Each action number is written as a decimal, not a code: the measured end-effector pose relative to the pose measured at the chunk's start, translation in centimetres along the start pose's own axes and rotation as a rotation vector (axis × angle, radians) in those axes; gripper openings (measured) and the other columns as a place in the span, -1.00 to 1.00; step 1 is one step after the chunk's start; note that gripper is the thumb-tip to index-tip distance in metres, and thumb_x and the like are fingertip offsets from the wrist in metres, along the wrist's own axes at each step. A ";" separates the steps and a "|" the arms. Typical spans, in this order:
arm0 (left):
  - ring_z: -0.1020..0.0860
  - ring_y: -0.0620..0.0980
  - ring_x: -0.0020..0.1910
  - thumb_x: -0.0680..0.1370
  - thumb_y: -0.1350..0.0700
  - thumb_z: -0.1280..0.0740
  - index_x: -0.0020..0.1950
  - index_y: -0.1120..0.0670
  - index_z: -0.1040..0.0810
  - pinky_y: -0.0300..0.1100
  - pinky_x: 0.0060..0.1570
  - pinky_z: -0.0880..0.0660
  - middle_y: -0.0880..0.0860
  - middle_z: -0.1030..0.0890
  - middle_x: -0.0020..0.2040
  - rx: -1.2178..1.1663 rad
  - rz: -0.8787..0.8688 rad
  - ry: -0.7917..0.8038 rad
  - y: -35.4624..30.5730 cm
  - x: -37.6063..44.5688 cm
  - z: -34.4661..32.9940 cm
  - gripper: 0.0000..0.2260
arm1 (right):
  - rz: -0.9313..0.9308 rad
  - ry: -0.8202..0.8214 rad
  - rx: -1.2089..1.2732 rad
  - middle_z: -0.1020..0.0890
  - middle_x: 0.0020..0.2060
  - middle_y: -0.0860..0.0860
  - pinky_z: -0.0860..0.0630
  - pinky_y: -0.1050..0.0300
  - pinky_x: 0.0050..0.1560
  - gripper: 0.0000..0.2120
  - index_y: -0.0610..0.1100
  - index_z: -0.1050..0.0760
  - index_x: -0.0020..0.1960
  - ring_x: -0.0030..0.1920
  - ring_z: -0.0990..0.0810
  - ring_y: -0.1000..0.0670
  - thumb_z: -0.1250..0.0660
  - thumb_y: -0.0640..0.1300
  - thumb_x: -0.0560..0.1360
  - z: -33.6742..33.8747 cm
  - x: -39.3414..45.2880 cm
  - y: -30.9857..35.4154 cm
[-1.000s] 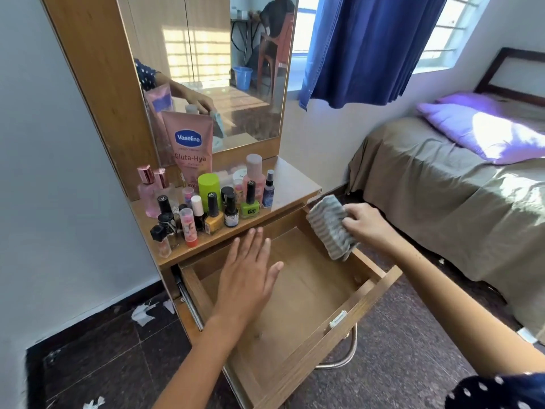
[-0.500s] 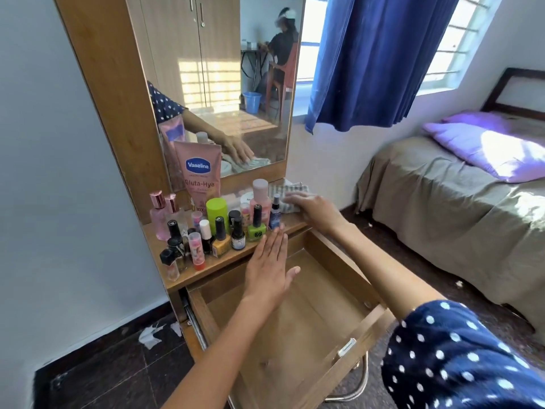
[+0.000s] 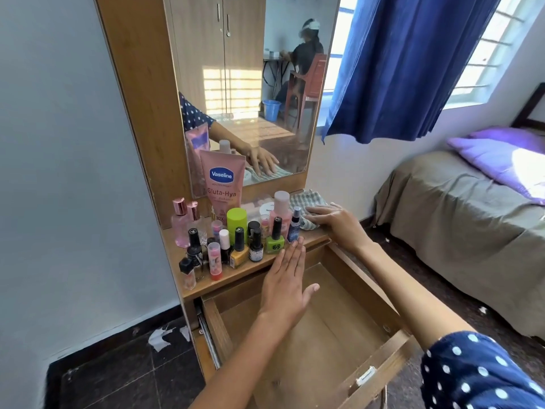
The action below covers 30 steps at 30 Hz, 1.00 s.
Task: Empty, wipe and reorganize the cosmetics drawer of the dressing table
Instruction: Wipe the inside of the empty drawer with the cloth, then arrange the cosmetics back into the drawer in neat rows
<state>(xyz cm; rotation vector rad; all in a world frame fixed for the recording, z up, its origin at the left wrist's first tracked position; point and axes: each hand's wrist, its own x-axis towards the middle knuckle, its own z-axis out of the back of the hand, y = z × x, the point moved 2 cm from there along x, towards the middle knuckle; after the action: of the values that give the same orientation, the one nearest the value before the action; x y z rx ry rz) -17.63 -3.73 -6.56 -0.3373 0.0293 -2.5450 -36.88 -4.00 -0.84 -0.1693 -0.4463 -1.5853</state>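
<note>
Wooden dressing-table top [image 3: 312, 238], crowded bottles [image 3: 236, 237], bed [image 3: 460, 219] just beside.

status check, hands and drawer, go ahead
Right hand flat on cloth on tabletop. Left hand open above drawer. Drawer open, bare. Bottles crowd tabletop.

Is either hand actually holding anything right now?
Nothing is gripped. The right hand rests flat on the cloth on the shelf; the left hand hovers open over the drawer.
</note>
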 end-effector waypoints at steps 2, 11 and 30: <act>0.44 -0.05 0.45 0.62 -0.24 0.10 0.50 0.15 0.38 -0.12 0.41 0.43 0.05 0.43 0.49 -0.004 0.005 -0.001 0.0 0.0 -0.1 -0.31 | -0.011 0.012 0.030 -0.56 0.28 -0.04 -0.42 -0.12 0.35 -0.66 -0.02 -0.57 0.25 0.34 -0.50 -0.08 -0.36 -0.26 0.51 -0.2 0.0 -0.1; 0.43 -0.03 0.45 0.63 -0.23 0.12 0.50 0.17 0.36 -0.12 0.38 0.46 0.07 0.42 0.48 0.023 0.025 0.011 -0.3 -0.1 0.0 -0.32 | -0.108 0.176 0.229 -0.29 0.49 0.06 0.01 -0.03 0.56 -0.55 0.02 -0.33 0.45 0.54 -0.12 0.02 -0.06 -0.13 0.58 -1.2 -1.7 -0.9; -0.49 -0.04 0.18 0.58 0.07 -0.27 0.18 0.11 -0.59 -0.20 0.24 -0.31 0.01 -0.57 0.14 -0.275 0.154 -0.764 4.9 -11.4 7.1 -0.77 | 0.029 0.232 0.195 -0.69 -0.05 0.14 -0.52 0.19 0.04 -0.80 0.04 -0.62 0.05 -0.02 -0.64 0.10 -0.28 -0.13 0.51 -2.5 -8.1 15.0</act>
<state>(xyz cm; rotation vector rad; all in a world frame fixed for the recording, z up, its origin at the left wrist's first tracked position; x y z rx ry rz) -4.07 -1.35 -2.81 -1.3297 0.1083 -2.1078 -21.10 2.47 -3.53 0.1553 -0.4112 -1.5019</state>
